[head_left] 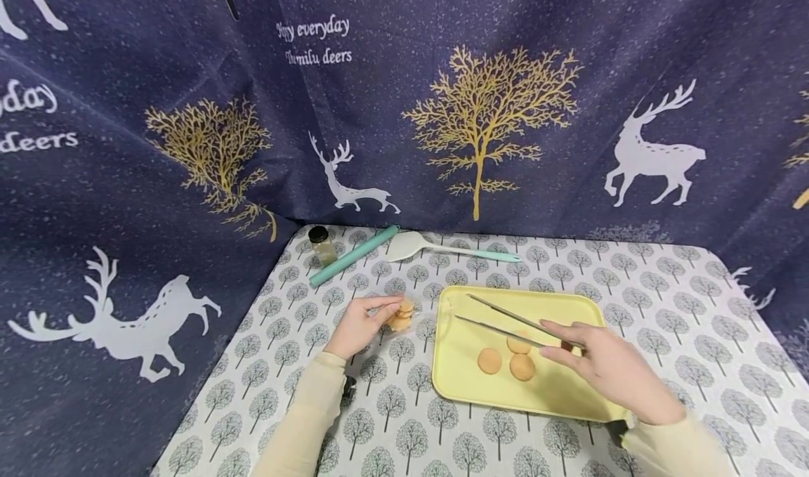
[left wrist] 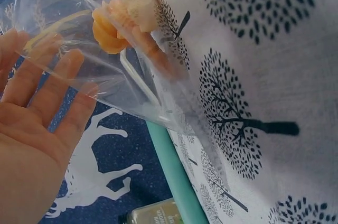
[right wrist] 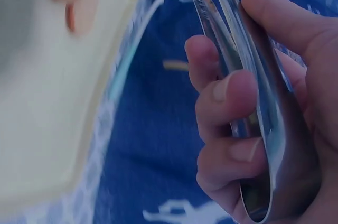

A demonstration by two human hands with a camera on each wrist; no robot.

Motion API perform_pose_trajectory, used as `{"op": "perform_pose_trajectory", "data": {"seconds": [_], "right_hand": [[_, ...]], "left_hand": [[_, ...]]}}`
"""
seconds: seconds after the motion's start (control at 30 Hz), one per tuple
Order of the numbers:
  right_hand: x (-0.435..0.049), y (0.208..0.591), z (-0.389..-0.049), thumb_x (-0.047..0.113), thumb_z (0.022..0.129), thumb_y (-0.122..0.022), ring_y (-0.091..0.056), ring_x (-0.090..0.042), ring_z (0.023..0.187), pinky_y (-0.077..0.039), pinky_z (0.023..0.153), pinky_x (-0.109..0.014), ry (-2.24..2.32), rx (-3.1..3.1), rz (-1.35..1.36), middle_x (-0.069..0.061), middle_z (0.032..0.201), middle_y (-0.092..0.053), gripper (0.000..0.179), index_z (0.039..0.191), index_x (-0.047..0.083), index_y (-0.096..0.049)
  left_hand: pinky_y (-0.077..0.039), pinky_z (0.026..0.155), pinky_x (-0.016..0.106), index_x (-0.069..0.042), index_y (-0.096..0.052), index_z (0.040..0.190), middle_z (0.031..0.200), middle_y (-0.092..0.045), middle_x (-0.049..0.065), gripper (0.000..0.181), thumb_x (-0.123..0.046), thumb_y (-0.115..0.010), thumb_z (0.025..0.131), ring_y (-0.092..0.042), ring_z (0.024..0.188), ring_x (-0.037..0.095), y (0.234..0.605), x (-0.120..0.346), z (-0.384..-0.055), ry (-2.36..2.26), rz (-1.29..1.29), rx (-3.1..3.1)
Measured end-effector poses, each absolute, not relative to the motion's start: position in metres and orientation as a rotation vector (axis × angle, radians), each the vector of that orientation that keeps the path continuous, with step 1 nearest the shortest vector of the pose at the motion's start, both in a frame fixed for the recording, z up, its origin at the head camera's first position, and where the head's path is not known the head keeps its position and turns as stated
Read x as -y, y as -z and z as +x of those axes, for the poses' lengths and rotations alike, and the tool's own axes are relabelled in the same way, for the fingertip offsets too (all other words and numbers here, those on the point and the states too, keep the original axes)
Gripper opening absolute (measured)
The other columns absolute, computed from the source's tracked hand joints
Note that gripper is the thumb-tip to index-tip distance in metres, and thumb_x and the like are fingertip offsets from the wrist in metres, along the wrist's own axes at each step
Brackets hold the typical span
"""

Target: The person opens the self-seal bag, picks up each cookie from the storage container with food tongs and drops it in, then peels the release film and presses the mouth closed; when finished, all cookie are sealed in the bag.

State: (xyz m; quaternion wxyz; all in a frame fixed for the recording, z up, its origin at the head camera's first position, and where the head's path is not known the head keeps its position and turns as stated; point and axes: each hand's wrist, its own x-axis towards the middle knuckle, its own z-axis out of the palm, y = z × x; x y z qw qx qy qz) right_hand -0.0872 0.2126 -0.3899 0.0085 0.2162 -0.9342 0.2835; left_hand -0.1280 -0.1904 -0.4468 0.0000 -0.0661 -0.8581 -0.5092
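Note:
My left hand (head_left: 355, 328) pinches the edge of a clear plastic bag (left wrist: 58, 7) between thumb and forefinger, left of the tray. Inside the bag lie several round, golden biscuits (head_left: 402, 317), bunched together. On the right, my right hand (head_left: 609, 357) grips metal tongs (right wrist: 264, 102) near their bent end. The tongs reach leftward over the yellow tray (head_left: 458, 382), their arms spread and nothing between the tips. Three flat round biscuits (head_left: 489, 361) lie on the tray below them, one partly behind a tong arm.
At the back left stand a jar with a black lid (head_left: 321, 244) and a green rolling pin (head_left: 354, 256). A spatula (head_left: 442, 249) with a pale head and green handle lies behind the tray. A dark blue patterned cloth (head_left: 379, 133) hangs behind the table.

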Motion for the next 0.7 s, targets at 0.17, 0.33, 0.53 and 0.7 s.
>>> {"op": "perform_pose_trajectory", "data": {"seconds": [0.17,0.33,0.53,0.7], "right_hand": [[-0.243,0.382,-0.074,0.045,0.090,-0.066,-0.042,-0.002,0.058,-0.036,0.047,-0.023,-0.804,2.954,0.589,0.016,0.081,-0.057,0.050,0.132,0.018,-0.062],[-0.269,0.382,-0.066,0.043,0.090,-0.068,-0.041,-0.002,0.058,-0.035,0.048,-0.023,-0.751,2.988,0.531,0.013,0.082,-0.058,0.050,0.130,0.014,-0.063],[-0.289,0.383,-0.061,0.049,0.087,-0.068,-0.044,-0.002,0.059,-0.034,0.048,-0.024,-0.704,3.048,0.441,0.013,0.083,-0.061,0.052,0.127,0.016,-0.066],[-0.295,0.385,-0.058,0.050,0.086,-0.069,-0.046,-0.001,0.066,-0.038,0.051,-0.025,-0.657,3.061,0.472,0.017,0.079,-0.061,0.052,0.125,0.015,-0.067]], "left_hand": [[-0.035,0.034,0.024,-0.026,-0.072,0.117,0.122,-0.067,-0.001,0.023,-0.025,-0.065,0.095,-0.031,0.037,0.008,0.446,0.188,-0.128,1.588,-0.212,2.694],[-0.041,0.040,0.030,-0.024,-0.072,0.116,0.122,-0.067,-0.007,0.023,-0.025,-0.065,0.094,-0.032,0.042,0.010,0.446,0.186,-0.127,1.587,-0.221,2.690],[-0.052,0.092,0.037,-0.020,-0.073,0.114,0.117,-0.069,-0.008,0.021,-0.019,-0.067,0.093,-0.065,0.098,0.011,0.448,0.185,-0.127,1.584,-0.263,2.649],[-0.048,0.099,0.039,-0.012,-0.073,0.114,0.115,-0.070,-0.006,0.023,-0.017,-0.067,0.093,-0.062,0.113,0.016,0.448,0.183,-0.128,1.603,-0.273,2.640]]}}
